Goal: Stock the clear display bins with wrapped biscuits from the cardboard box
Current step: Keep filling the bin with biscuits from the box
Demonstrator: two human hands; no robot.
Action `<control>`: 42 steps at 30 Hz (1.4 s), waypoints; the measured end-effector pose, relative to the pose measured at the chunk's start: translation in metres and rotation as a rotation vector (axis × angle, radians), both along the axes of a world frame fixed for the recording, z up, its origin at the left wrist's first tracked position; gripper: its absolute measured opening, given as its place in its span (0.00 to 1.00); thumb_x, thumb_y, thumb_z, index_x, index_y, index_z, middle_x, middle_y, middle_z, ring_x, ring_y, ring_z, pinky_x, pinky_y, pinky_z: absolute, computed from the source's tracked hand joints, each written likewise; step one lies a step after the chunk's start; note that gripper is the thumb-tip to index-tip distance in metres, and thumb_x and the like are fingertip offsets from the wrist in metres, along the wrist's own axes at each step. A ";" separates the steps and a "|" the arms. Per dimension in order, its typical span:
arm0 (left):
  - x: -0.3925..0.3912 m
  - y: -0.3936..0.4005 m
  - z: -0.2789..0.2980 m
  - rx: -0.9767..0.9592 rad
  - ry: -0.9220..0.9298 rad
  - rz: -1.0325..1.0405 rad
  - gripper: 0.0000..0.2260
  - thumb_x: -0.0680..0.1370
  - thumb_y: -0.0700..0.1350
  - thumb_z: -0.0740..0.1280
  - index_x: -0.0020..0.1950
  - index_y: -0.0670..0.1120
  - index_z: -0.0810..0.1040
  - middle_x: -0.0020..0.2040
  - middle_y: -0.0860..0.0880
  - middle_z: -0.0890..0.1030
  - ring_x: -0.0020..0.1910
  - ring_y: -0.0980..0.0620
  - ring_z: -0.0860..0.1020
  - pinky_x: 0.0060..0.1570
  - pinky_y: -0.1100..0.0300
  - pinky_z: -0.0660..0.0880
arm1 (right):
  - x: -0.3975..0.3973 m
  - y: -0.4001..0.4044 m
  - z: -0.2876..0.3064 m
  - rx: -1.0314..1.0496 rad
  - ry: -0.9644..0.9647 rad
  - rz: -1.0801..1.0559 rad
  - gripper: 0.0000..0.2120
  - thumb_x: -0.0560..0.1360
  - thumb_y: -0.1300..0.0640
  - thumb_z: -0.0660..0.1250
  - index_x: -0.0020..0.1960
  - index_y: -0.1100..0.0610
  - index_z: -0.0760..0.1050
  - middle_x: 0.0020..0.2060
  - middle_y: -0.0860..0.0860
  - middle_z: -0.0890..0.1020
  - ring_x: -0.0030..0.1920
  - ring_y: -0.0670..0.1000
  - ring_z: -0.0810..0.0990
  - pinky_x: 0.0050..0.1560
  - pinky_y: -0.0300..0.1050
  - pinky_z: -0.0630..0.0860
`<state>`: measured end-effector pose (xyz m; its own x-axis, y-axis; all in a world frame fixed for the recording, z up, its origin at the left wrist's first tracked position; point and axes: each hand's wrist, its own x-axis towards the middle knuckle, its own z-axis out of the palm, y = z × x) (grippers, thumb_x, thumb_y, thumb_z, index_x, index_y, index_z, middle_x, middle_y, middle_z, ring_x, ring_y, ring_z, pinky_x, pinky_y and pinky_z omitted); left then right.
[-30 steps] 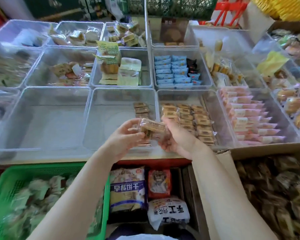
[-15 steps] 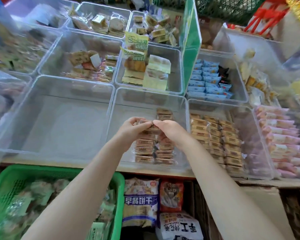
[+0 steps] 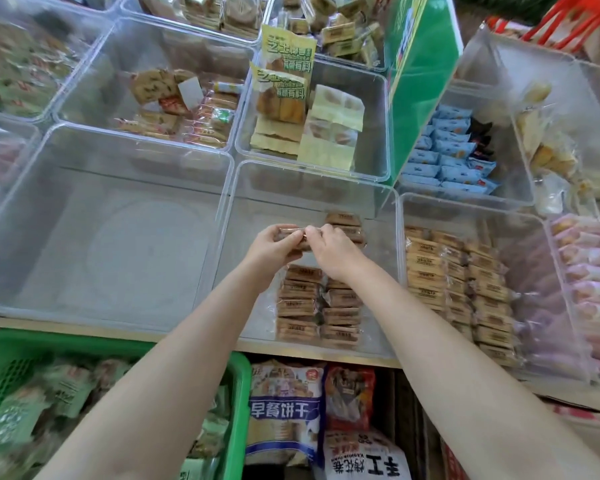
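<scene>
Over the middle clear bin (image 3: pixel 243 188) on the counter (image 3: pixel 118 327), the left hand (image 3: pixel 269 249) and the right hand (image 3: pixel 329 251) pinch between curled fingers a wrapped biscuit (image 3: pixel 291 233), held above two rows of brown biscuit packs (image 3: pixel 317 306) lying inside that bin.

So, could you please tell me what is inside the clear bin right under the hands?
The clear bin holds two rows of brown wrapped biscuits. Both hands, left hand and right hand, cover the rows' middle, so the count there is hidden.
</scene>
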<state>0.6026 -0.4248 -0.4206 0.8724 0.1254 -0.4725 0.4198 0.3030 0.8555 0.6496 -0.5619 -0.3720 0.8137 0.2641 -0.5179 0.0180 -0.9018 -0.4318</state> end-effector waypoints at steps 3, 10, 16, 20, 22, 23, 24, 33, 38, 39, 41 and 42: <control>0.001 0.002 -0.006 0.048 -0.001 -0.027 0.06 0.81 0.40 0.68 0.58 0.44 0.76 0.57 0.40 0.82 0.56 0.45 0.82 0.56 0.54 0.79 | 0.000 0.003 -0.004 -0.034 -0.005 -0.008 0.21 0.86 0.51 0.47 0.65 0.64 0.70 0.62 0.64 0.75 0.63 0.64 0.71 0.58 0.55 0.67; 0.005 0.007 -0.026 0.287 0.115 -0.085 0.09 0.80 0.49 0.69 0.57 0.48 0.77 0.55 0.46 0.82 0.55 0.46 0.80 0.52 0.53 0.77 | 0.002 0.007 -0.014 -0.269 -0.087 0.156 0.28 0.85 0.47 0.45 0.70 0.62 0.73 0.68 0.62 0.68 0.69 0.63 0.66 0.70 0.57 0.62; 0.004 0.004 -0.033 0.665 0.242 -0.346 0.12 0.80 0.56 0.66 0.59 0.50 0.79 0.58 0.47 0.78 0.55 0.46 0.77 0.59 0.49 0.76 | -0.002 -0.004 -0.028 -0.304 -0.218 0.254 0.17 0.84 0.50 0.56 0.66 0.59 0.72 0.65 0.59 0.71 0.66 0.61 0.70 0.66 0.57 0.65; 0.008 0.000 -0.033 0.754 0.241 -0.442 0.14 0.81 0.57 0.65 0.60 0.52 0.80 0.58 0.46 0.75 0.54 0.45 0.76 0.56 0.51 0.75 | -0.018 -0.014 -0.029 -0.082 -0.319 0.075 0.05 0.81 0.56 0.60 0.55 0.55 0.70 0.54 0.55 0.73 0.55 0.60 0.75 0.58 0.55 0.72; 0.011 -0.005 -0.033 0.819 0.248 -0.482 0.14 0.81 0.58 0.64 0.62 0.52 0.79 0.59 0.45 0.75 0.54 0.44 0.76 0.58 0.49 0.76 | -0.030 -0.022 -0.023 0.006 -0.303 -0.002 0.03 0.81 0.57 0.61 0.53 0.55 0.72 0.52 0.53 0.72 0.52 0.57 0.75 0.57 0.54 0.73; 0.011 -0.008 -0.031 0.856 0.254 -0.492 0.15 0.81 0.57 0.63 0.63 0.52 0.78 0.60 0.45 0.74 0.55 0.44 0.76 0.58 0.48 0.77 | -0.037 -0.026 -0.019 0.052 -0.295 -0.037 0.03 0.80 0.57 0.61 0.52 0.55 0.73 0.51 0.52 0.72 0.51 0.56 0.75 0.56 0.54 0.74; 0.010 -0.011 -0.028 0.887 0.257 -0.489 0.16 0.82 0.57 0.63 0.66 0.52 0.76 0.61 0.45 0.74 0.56 0.43 0.76 0.58 0.49 0.76 | -0.045 -0.030 -0.014 0.091 -0.290 -0.072 0.03 0.80 0.57 0.61 0.52 0.54 0.73 0.51 0.51 0.72 0.49 0.54 0.76 0.55 0.54 0.75; -0.037 -0.058 0.056 1.041 0.017 -0.310 0.21 0.82 0.47 0.63 0.74 0.44 0.69 0.71 0.41 0.69 0.70 0.42 0.67 0.67 0.47 0.68 | -0.124 -0.111 0.071 0.412 -0.352 -0.268 0.05 0.82 0.58 0.63 0.49 0.52 0.76 0.37 0.44 0.77 0.37 0.43 0.76 0.37 0.33 0.70; -0.090 -0.167 0.119 0.861 -0.315 -0.427 0.08 0.81 0.45 0.65 0.57 0.48 0.81 0.51 0.52 0.79 0.50 0.52 0.77 0.50 0.55 0.73 | -0.166 -0.199 0.105 0.528 -0.532 -0.595 0.07 0.82 0.59 0.63 0.45 0.51 0.76 0.31 0.44 0.76 0.32 0.44 0.74 0.34 0.36 0.69; -0.100 -0.194 0.125 0.822 -0.334 -0.476 0.07 0.81 0.45 0.65 0.56 0.48 0.81 0.49 0.53 0.80 0.49 0.52 0.78 0.49 0.54 0.74 | -0.176 -0.221 0.111 0.541 -0.564 -0.669 0.08 0.82 0.58 0.63 0.45 0.50 0.75 0.31 0.44 0.77 0.32 0.45 0.75 0.34 0.40 0.71; -0.115 -0.246 0.130 0.770 -0.369 -0.577 0.08 0.81 0.45 0.65 0.57 0.48 0.81 0.52 0.53 0.80 0.52 0.51 0.78 0.53 0.53 0.75 | -0.195 -0.265 0.119 0.546 -0.666 -0.790 0.08 0.81 0.58 0.64 0.44 0.49 0.75 0.33 0.48 0.79 0.34 0.50 0.77 0.36 0.45 0.74; -0.122 -0.271 0.131 0.769 -0.393 -0.624 0.10 0.82 0.46 0.64 0.60 0.47 0.80 0.55 0.52 0.78 0.56 0.50 0.77 0.56 0.53 0.74 | -0.204 -0.287 0.121 0.535 -0.716 -0.848 0.08 0.81 0.57 0.64 0.44 0.48 0.75 0.33 0.49 0.79 0.35 0.51 0.78 0.38 0.46 0.75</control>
